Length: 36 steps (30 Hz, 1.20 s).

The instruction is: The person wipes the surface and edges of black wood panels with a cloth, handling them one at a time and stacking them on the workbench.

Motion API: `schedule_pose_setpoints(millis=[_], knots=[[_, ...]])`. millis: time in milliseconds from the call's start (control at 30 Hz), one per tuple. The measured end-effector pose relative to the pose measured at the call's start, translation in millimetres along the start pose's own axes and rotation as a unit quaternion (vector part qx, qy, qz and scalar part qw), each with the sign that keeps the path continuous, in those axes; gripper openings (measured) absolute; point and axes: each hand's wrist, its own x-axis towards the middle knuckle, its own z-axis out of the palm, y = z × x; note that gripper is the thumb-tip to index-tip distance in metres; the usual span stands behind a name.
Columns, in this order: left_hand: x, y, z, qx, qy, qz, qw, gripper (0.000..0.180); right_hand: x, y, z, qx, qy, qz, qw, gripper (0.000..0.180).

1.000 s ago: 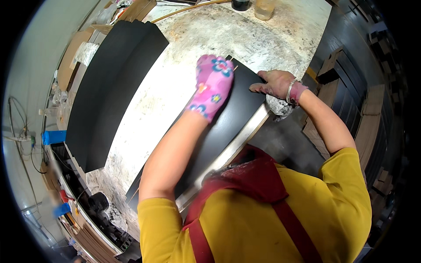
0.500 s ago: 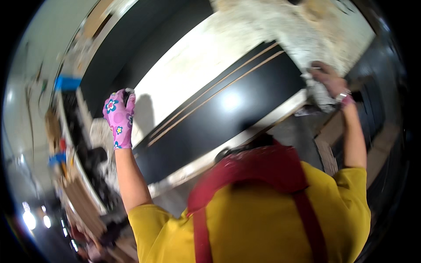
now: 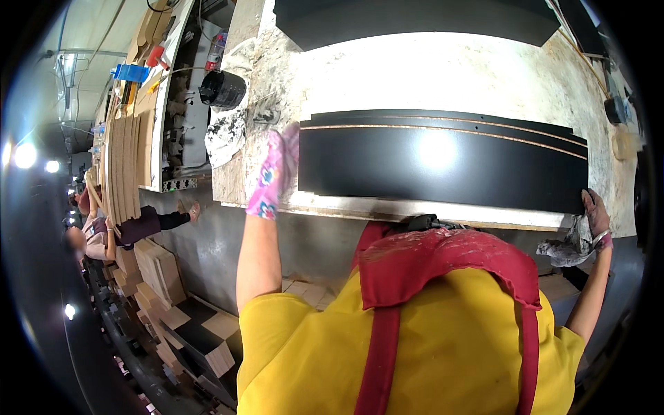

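Note:
A long black panel [image 3: 443,169] with two thin brown lines along its far side lies flat before me on the white-topped bench [image 3: 415,76]. My left hand [image 3: 273,169], in a pink flowered glove, is at the panel's left end. Its fingers are smeared by motion, so their grip is unclear. My bare right hand [image 3: 596,213] is at the near right corner, fingers bent and touching the panel's end. A crumpled grey-stained rag [image 3: 570,245] hangs from that hand, below the bench edge.
Another black panel [image 3: 415,21] lies across the far side. Left of the bench stand a black pot [image 3: 222,90] and a stained white cloth [image 3: 226,137]. Stacked boards [image 3: 123,166] and a person [image 3: 117,232] are farther left. A dark round object [image 3: 614,111] sits at far right.
The view has levelled from a strong tilt. My left hand, earlier closed and raised beside the panel, is now at its left end. My right hand stays at the right end with the rag.

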Motion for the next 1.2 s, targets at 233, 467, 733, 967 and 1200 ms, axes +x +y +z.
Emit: schedule_pose_setpoints(millis=[233, 467, 733, 967, 1200], knots=[[-38, 38, 66, 0.552, 0.018, 0.081, 0.83, 0.061, -39, -111, 44, -0.254, 0.072, 0.05, 0.963, 0.065], [85, 91, 59, 0.313, 0.126, 0.133, 0.932, 0.077, 6, -144, -47, -0.157, 0.11, 0.043, 0.981, 0.043], [209, 97, 70, 0.006, 0.21, 0.106, 0.972, 0.067, 160, -318, 36, -0.205, 0.14, -0.091, 0.964, 0.072], [196, 87, 57, 0.309, 0.193, 0.191, 0.911, 0.051, 219, -335, 93, -0.089, 0.131, -0.052, 0.986, 0.076], [178, 81, 18, 0.321, 0.244, 0.207, 0.891, 0.055, 154, -317, 85, -0.138, 0.056, -0.015, 0.989, 0.071]])
